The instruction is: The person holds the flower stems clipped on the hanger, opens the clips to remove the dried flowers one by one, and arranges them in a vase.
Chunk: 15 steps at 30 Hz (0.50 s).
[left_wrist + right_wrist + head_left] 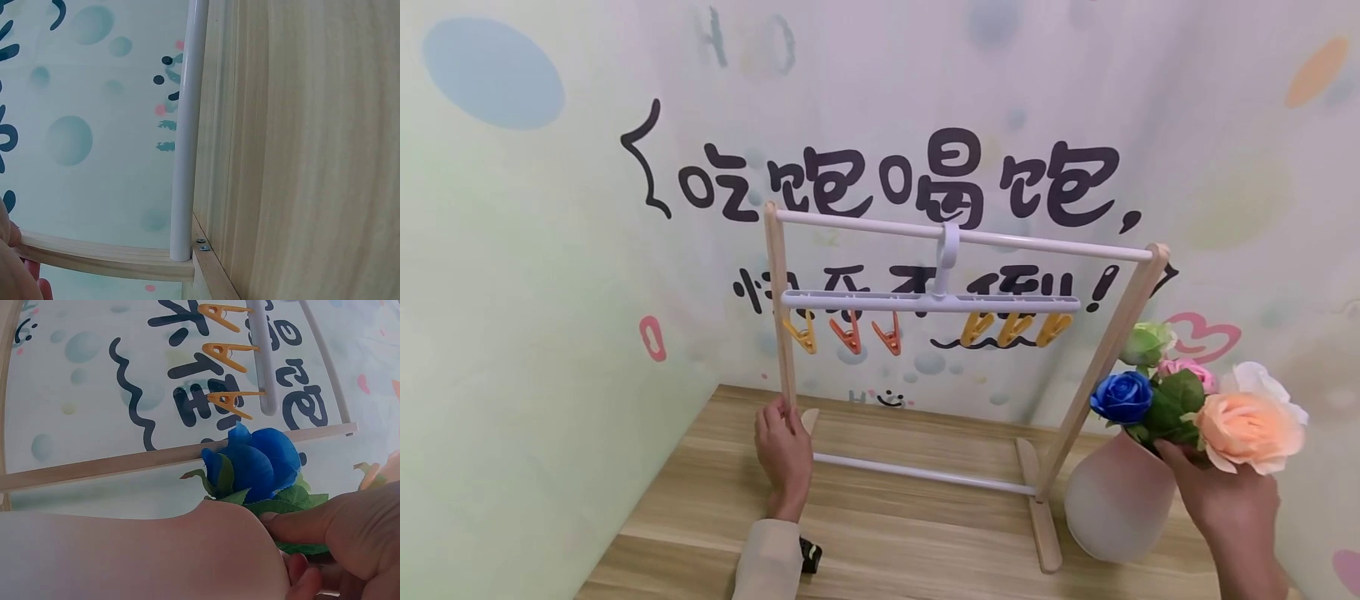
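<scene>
A wooden rack [1097,367] with white crossbars stands on the table. My left hand [785,446] grips the lower part of its left post [782,350], thumb and fingers on either side of the wood. From the top bar [865,223] hangs a white hanger [880,302] with several yellow and orange clothespins [846,335] along it. At the right, my right hand [1228,508] holds the pinkish-white vase [1112,508] at its mouth, under the flowers. In the right wrist view the thumb [300,520] lies against the green leaves, close to a blue rose [250,462].
The vase stands close beside the rack's right foot [1041,533]. Peach [1247,429], pink, white and green flowers fill it. Behind the wood-grain table [700,500] rises a wall [865,100] with large dark characters. A dark object [809,554] shows beside the left sleeve [767,558].
</scene>
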### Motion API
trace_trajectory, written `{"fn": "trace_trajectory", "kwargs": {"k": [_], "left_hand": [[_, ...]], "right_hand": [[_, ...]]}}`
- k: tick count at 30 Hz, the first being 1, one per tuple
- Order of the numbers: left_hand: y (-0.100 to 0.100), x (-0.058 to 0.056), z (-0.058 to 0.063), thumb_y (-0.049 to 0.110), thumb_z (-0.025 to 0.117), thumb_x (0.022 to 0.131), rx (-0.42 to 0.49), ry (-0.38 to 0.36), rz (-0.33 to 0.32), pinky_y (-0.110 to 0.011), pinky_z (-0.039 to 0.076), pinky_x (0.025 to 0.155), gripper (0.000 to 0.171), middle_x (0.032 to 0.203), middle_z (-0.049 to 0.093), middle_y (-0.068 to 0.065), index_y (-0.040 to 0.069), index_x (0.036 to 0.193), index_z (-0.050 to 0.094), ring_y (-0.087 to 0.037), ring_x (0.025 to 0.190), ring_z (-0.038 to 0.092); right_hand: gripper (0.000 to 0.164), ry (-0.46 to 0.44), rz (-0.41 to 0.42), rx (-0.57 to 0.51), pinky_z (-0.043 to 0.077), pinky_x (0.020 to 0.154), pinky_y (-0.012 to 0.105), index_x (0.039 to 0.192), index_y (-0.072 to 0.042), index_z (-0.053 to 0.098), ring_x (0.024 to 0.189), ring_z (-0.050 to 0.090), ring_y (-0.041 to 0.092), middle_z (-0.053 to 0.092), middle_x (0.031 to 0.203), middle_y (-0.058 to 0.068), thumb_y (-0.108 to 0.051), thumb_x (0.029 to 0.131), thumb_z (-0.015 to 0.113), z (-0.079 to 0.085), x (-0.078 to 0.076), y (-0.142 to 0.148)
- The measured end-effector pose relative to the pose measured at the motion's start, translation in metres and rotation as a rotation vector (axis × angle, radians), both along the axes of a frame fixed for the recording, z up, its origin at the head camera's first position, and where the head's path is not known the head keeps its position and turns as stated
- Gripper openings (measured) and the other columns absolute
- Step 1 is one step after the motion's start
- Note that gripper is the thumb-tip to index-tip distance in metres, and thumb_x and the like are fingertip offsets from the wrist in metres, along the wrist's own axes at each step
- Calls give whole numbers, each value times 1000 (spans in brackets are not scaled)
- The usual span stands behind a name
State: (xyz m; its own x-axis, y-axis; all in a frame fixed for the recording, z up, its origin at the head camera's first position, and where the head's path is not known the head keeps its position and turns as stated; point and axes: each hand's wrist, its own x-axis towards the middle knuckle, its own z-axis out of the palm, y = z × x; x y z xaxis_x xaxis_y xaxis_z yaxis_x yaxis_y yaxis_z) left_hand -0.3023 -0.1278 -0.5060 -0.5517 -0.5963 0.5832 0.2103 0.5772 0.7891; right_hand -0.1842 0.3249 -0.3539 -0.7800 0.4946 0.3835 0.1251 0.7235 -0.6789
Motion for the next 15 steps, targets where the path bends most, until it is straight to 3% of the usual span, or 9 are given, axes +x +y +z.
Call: {"fn": "trace_trajectory", "kwargs": {"k": [3, 5, 7, 9, 10, 12, 15], "left_hand": [[0, 0, 0, 5, 63, 96, 3, -8, -5, -45, 46, 71, 18, 97, 59, -20, -4, 111, 60, -35, 86, 58], [0, 1, 0, 5, 63, 95, 6, -12, -9, -44, 46, 71, 18, 97, 58, -20, -4, 111, 60, -34, 86, 58], [-1, 1, 0, 5, 63, 96, 6, -15, -10, -43, 46, 70, 18, 97, 58, -20, -4, 111, 60, -34, 86, 58], [-1, 1, 0, 5, 62, 96, 6, -17, -11, -43, 46, 71, 18, 98, 58, -20, -4, 112, 60, -34, 86, 58], [-1, 1, 1, 5, 63, 96, 6, -17, -12, -43, 46, 71, 18, 97, 58, -20, -4, 112, 60, -34, 86, 58], [-1, 2, 1, 5, 63, 96, 4, -20, -13, -44, 46, 71, 19, 98, 58, -20, -4, 112, 60, -35, 86, 58], [-1, 2, 2, 4, 63, 95, 4, -23, -15, -44, 46, 71, 19, 98, 59, -20, -4, 112, 60, -35, 86, 58]], "right_hand": [[72, 95, -59, -73, 43, 96, 41, 139, -3, 42, 110, 53, 20, 56, 115, 8, -16, 79, 79, -3, 1, -4], [74, 151, -80, -99, 40, 95, 22, 140, -6, 43, 101, 51, -1, 55, 105, -11, -15, 78, 81, -6, 2, -6], [78, 184, -98, -128, 31, 89, 9, 143, -10, 42, 88, 40, -17, 43, 97, -27, -15, 76, 83, -8, 2, -8], [76, 187, -106, -114, 30, 87, 8, 141, -11, 43, 81, 37, -22, 44, 92, -29, -18, 77, 83, -10, 4, -8], [77, 190, -109, -119, 32, 91, 9, 143, -11, 42, 86, 42, -19, 50, 97, -25, -18, 77, 82, -10, 4, -8], [78, 180, -120, -107, 34, 104, 16, 146, -11, 40, 102, 53, -5, 59, 112, -10, -18, 79, 80, -11, 6, -8], [79, 196, -126, -115, 31, 112, 25, 148, -12, 41, 125, 50, 14, 58, 132, 11, -16, 79, 80, -12, 7, -9]]}}
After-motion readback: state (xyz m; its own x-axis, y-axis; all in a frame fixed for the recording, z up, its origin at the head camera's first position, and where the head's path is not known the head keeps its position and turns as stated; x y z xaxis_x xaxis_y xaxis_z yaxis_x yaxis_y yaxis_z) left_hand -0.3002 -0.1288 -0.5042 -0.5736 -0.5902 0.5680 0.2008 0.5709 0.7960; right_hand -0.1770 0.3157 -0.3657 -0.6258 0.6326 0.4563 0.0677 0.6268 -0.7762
